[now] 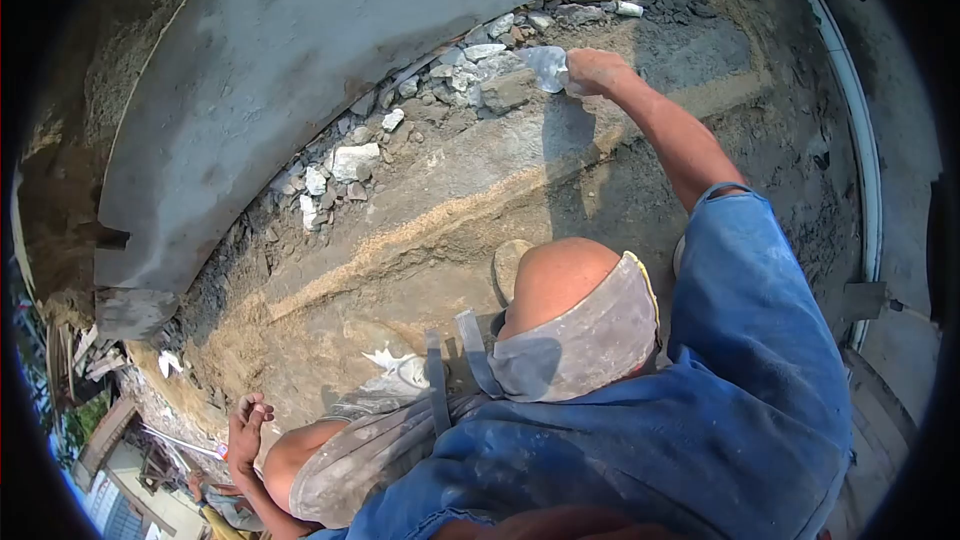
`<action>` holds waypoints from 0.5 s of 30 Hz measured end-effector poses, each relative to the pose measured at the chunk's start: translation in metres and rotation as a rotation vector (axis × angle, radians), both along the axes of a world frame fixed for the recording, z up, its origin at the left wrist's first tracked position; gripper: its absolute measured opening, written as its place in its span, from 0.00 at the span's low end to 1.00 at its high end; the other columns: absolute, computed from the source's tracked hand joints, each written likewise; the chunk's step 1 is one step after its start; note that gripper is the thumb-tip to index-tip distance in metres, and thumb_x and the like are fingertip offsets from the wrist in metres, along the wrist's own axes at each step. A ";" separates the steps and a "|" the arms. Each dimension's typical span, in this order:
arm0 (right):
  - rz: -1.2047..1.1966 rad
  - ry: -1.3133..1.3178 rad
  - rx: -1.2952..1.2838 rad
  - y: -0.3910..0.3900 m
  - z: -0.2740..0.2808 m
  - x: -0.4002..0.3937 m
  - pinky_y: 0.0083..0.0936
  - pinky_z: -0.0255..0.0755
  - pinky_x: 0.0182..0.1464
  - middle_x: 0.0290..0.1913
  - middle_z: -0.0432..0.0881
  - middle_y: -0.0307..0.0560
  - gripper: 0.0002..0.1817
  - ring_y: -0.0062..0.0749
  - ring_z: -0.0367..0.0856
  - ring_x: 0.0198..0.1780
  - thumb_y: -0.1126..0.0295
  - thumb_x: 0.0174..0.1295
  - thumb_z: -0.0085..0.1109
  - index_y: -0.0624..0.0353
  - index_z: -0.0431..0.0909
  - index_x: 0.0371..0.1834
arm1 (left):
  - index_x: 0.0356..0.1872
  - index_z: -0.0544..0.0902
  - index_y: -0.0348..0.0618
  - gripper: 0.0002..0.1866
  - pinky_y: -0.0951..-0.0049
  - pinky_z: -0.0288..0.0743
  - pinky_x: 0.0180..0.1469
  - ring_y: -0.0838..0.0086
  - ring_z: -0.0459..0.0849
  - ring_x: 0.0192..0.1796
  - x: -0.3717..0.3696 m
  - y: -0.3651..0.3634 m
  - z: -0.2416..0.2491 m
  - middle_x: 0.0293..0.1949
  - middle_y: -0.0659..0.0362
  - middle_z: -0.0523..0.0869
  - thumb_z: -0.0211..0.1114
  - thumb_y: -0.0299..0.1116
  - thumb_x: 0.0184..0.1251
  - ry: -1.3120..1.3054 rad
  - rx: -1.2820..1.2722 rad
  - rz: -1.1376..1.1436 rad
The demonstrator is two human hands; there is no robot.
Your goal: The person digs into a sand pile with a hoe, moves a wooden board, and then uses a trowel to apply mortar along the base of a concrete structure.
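Observation:
My right hand point(597, 73) is closed around the handle of a trowel point(545, 68), its arm stretched far forward. The trowel's pale grey blade points left and overlaps a grey stone point(509, 91) at the edge of the rubble strip point(455, 75). Beside my left knee, my left hand point(246, 432) hangs in the air with its fingers loosely bent and apart, holding nothing. A larger white stone point(354, 162) lies farther along the rubble, among several smaller broken pieces.
A smooth grey plastered wall point(330, 40) curves behind the rubble. A sandy ledge point(450, 212) crosses the ground before my knees. On the right runs a pale pipe point(862, 140). Another person's hand point(195, 485) and yellow sleeve show at lower left.

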State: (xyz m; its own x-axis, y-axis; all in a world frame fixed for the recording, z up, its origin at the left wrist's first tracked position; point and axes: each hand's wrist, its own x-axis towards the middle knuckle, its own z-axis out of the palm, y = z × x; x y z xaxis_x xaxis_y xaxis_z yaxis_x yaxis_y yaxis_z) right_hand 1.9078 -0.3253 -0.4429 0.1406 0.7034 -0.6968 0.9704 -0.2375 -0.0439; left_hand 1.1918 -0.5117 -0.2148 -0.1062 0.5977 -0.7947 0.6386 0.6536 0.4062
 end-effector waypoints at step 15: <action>-0.551 0.579 0.143 -0.034 -0.067 -0.087 0.38 0.74 0.26 0.22 0.79 0.53 0.25 0.37 0.79 0.18 0.51 0.67 0.50 0.69 0.77 0.39 | 0.50 0.74 0.34 0.16 0.73 0.71 0.49 0.73 0.76 0.42 0.156 0.136 0.040 0.38 0.56 0.79 0.58 0.33 0.65 0.127 0.248 -0.528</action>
State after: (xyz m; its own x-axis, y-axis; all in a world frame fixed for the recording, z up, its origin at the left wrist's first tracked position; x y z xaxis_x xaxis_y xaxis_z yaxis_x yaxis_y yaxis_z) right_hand 1.8208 -0.3592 -0.5094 0.1374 0.7258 -0.6741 0.5297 -0.6289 -0.5691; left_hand 1.3475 -0.3759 -0.1750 0.1711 0.7616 -0.6251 0.9047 0.1298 0.4058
